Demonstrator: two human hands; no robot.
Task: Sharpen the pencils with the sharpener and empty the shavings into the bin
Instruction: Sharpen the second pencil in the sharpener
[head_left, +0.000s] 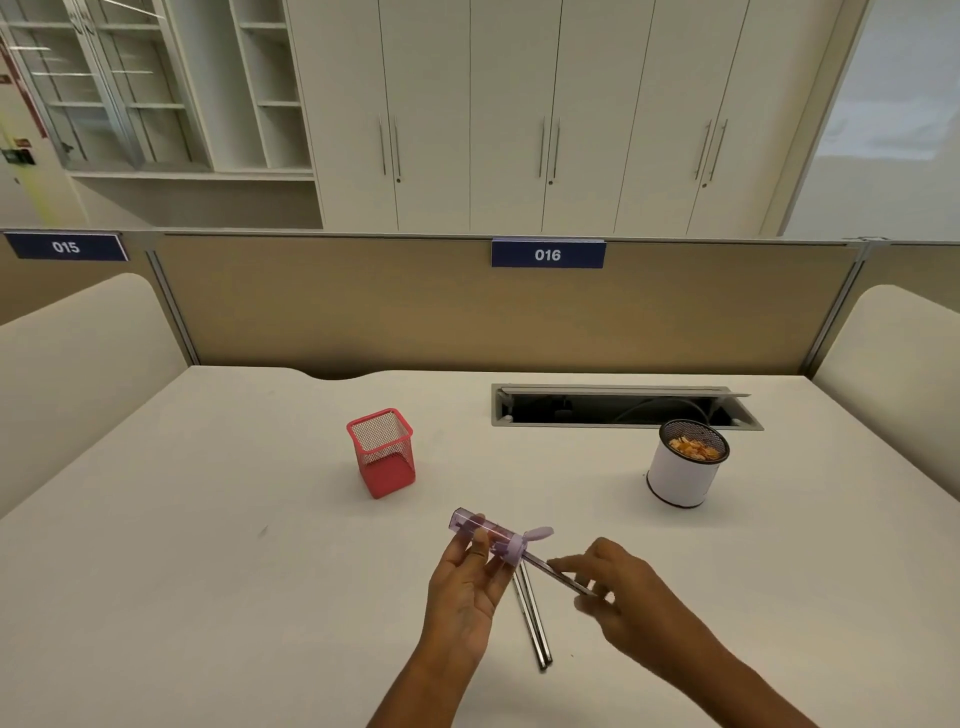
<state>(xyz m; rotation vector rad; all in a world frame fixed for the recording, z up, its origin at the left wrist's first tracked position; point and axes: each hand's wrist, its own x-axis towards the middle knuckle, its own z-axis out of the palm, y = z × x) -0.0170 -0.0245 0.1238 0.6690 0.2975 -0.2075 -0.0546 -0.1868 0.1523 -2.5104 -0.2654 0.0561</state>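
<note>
You have a pencil (558, 573) in the sharpener (485, 535), near 6 o'clock.
Your left hand (464, 590) grips the sharpener; your right hand (626, 597) pinches the pencil, which enters from 4 o'clock. The bin (683, 480), holding shavings (693, 448), stands at 2 o'clock.

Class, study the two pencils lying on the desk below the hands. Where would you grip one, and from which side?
Pinch its thin shaft close to the near end, coming down from above. The pencils lie flat, side by side, and their far ends run under the sharpener and the held pencil, so only the near half is free for fingers.
</note>
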